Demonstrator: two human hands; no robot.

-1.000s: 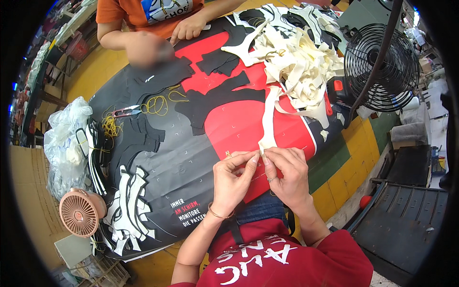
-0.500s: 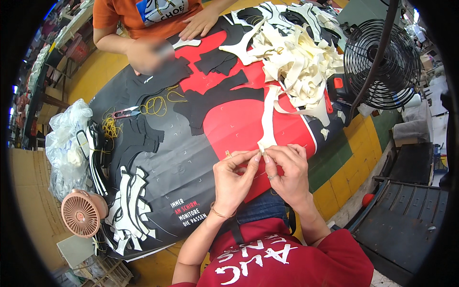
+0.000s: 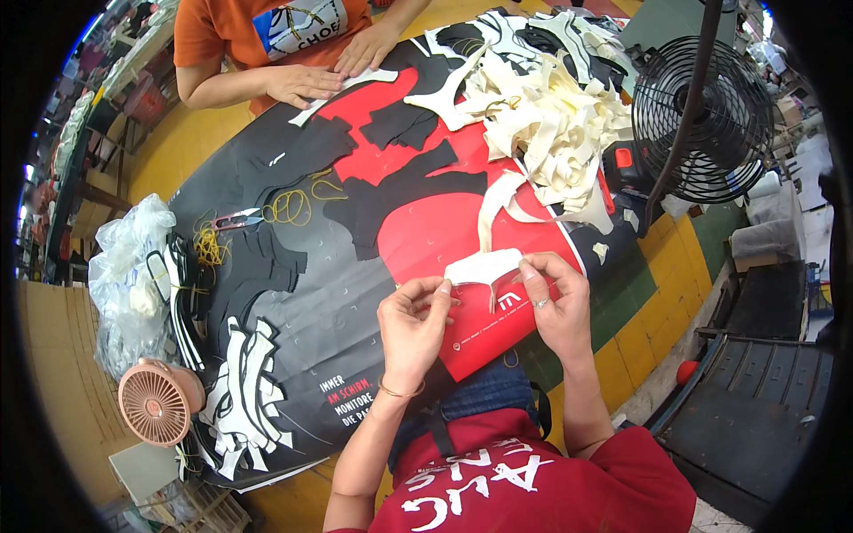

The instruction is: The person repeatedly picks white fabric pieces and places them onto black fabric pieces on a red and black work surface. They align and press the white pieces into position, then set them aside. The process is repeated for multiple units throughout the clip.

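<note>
Over the red part of the table cover, my left hand (image 3: pixel 416 318) and my right hand (image 3: pixel 560 300) stretch a white fabric piece (image 3: pixel 485 267) between them. The fingertips of my left hand pinch its left end. At its right end, the thumb and fingers of my right hand close on the edge. A narrow strip hangs down from the piece's middle. Just beyond it lies a long cream cut piece (image 3: pixel 494 209), joined or overlapping with the cream offcuts. Whether that strip touches the held piece cannot be made out.
Across the table, a co-worker's hands (image 3: pixel 306 85) press on a white strip (image 3: pixel 371 77). Cream offcuts (image 3: pixel 560 124) heap up beside a black fan (image 3: pixel 706 115). Black pieces (image 3: pixel 391 191), red-handled snips (image 3: pixel 236 220), white pieces (image 3: pixel 244 391) and a pink fan (image 3: pixel 155 401) lie leftward.
My hands have moved apart, and the white piece, bunched at my fingertips before, is spread between them. The co-worker's blurred hand has come down flat on the white strip.
</note>
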